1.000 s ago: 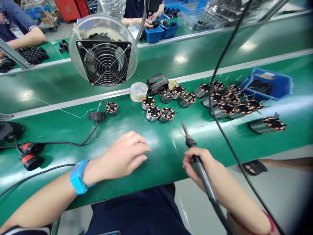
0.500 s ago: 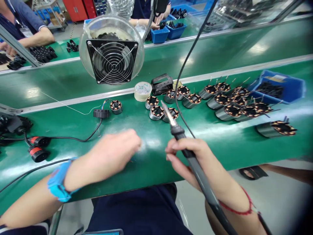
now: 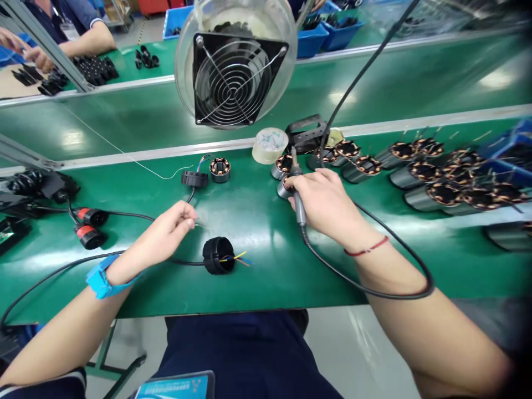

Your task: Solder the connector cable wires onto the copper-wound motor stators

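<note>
My left hand (image 3: 172,227) is closed in a pinch above the bench; a faint pale strand shows by the fingertips, and I cannot make out whether they hold it. In my right hand (image 3: 322,202) is a soldering iron (image 3: 300,208), its tip pointing away from me among the copper-wound stators. My fingers partly cover a stator (image 3: 284,188) there; another stator (image 3: 284,165) stands just behind. Near my left hand lies a round black housing (image 3: 218,255) with coloured wires sticking out. Farther back, a black cap (image 3: 194,178) is joined by thin wires to a single stator (image 3: 220,169).
A fume extractor fan (image 3: 235,83) hangs over the back. A clear round tub (image 3: 270,145) and a black iron stand (image 3: 307,133) sit behind the stators. Several stators (image 3: 428,172) and a blue bin (image 3: 511,149) fill the right. Black-and-red connectors (image 3: 90,235) lie left. A co-worker's arm (image 3: 93,40) shows beyond.
My left hand has drawn back leftward, and the black housing now shows. My right hand has moved forward to the stators with the soldering iron, which points more straight away. The view has shifted.
</note>
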The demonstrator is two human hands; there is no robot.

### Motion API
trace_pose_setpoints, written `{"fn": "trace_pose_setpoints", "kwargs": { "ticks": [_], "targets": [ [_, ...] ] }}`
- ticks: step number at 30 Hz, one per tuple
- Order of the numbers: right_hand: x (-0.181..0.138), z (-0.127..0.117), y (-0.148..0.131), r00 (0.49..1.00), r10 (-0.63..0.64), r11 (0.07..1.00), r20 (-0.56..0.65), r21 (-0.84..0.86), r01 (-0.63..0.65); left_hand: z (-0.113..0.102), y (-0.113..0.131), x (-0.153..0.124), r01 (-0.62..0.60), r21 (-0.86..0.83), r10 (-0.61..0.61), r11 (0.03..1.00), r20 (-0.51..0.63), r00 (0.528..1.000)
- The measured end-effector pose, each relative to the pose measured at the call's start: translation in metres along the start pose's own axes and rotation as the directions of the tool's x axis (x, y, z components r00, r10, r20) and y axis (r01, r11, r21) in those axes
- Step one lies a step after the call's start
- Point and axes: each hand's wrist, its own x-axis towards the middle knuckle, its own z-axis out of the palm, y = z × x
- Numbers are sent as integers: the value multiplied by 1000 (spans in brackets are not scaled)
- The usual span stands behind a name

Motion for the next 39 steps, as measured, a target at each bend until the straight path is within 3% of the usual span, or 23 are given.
{"fn": "trace_pose_setpoints", "kwargs": {
  "ticks": [4, 8, 13, 19, 25, 32, 39],
  "targets": [
    [-1, 1, -24, 997, -60, 991, -38, 116, 64, 6, 20, -2, -127, -70, 128, 989, 15, 992],
    [-11, -5, -63, 988, -89, 948, -127, 293, 123, 13, 25, 2, -216, -57, 218, 975, 27, 976],
    [-39, -13, -97, 970, -17, 824, -243, 546, 151, 16, 19, 2, -199, -70, 197, 978, -32, 980],
    [-59, -4, -114, 975, -38, 721, -221, 669, 180, 22, 14, 5, -122, -128, 123, 984, -3, 992],
    [-55, 14, -126, 967, 141, 600, -213, 796, 87, 26, 15, 4, -158, -101, 162, 982, 28, 986],
    [-49, 19, -142, 907, 382, 381, -178, 925, 21, 30, 16, 1, -195, -75, 197, 978, 21, 980],
    [-46, 20, -147, 881, 436, 340, -181, 940, 24, 30, 16, 0, -234, -40, 235, 971, 13, 972]
  ]
}}
